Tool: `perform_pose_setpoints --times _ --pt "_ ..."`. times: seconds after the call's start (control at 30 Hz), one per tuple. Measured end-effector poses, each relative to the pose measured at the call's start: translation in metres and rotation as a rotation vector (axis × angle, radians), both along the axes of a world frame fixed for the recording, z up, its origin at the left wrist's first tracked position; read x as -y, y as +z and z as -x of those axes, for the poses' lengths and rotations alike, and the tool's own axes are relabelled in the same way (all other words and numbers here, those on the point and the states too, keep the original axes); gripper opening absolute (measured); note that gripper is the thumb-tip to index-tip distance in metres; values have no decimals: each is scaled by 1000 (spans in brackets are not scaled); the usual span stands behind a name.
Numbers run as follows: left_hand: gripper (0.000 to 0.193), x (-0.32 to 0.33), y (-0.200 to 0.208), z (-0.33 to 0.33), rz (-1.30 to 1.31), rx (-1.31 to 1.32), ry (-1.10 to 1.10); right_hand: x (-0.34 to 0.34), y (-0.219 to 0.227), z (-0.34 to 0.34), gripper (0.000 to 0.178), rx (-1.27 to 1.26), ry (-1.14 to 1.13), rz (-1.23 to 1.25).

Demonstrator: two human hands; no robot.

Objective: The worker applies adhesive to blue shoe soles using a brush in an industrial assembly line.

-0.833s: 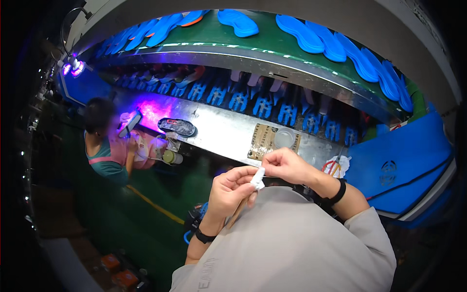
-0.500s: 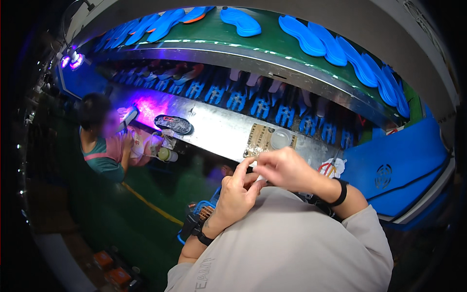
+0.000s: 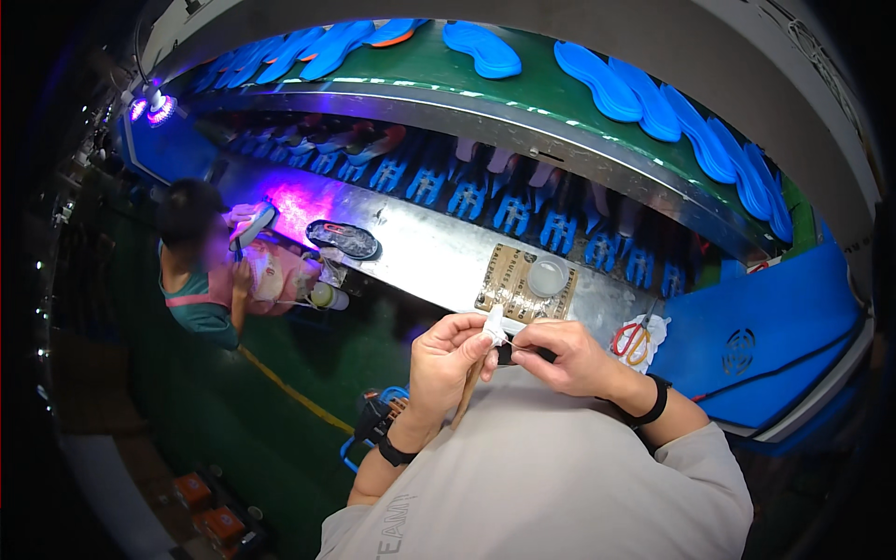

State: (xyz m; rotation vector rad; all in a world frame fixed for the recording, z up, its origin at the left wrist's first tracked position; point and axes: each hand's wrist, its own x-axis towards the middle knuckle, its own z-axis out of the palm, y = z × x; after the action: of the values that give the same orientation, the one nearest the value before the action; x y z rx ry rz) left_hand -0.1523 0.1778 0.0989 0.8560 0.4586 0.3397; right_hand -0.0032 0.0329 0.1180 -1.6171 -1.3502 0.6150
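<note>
My left hand (image 3: 439,369) is closed around a thin brown stick (image 3: 465,403), in front of my chest. White cloth or tissue (image 3: 495,324) is bunched about the stick's upper end, between my left thumb and fingers. Just to the right, my right hand (image 3: 567,359) pinches a thin strand that runs to the white wrap; whether it is thread or a rubber band I cannot make out. A round translucent cup (image 3: 548,276) stands beyond my hands on a taped cardboard piece (image 3: 502,283).
Scissors (image 3: 635,342) with red and yellow handles lie on white cloth at the bench's right. A dark shoe-shaped piece (image 3: 343,240) lies on the metal bench (image 3: 411,245). Blue soles (image 3: 481,49) line the green shelf above. A co-worker (image 3: 201,266) sits at left, holding a shoe.
My hands have lowered slightly and my right hand has moved right, away from the left, drawing out the strand. The white wrap and the brown stick now show. The view has shifted slightly.
</note>
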Motion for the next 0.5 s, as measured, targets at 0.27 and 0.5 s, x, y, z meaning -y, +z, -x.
perform_pose_setpoints --times 0.27,0.5 --pt "22 -10 -15 4 368 87 -98 0 -14 -10 4 -287 212 -402" --pt "21 -10 -12 6 339 77 -109 -11 -59 -21 22 -904 1 277"
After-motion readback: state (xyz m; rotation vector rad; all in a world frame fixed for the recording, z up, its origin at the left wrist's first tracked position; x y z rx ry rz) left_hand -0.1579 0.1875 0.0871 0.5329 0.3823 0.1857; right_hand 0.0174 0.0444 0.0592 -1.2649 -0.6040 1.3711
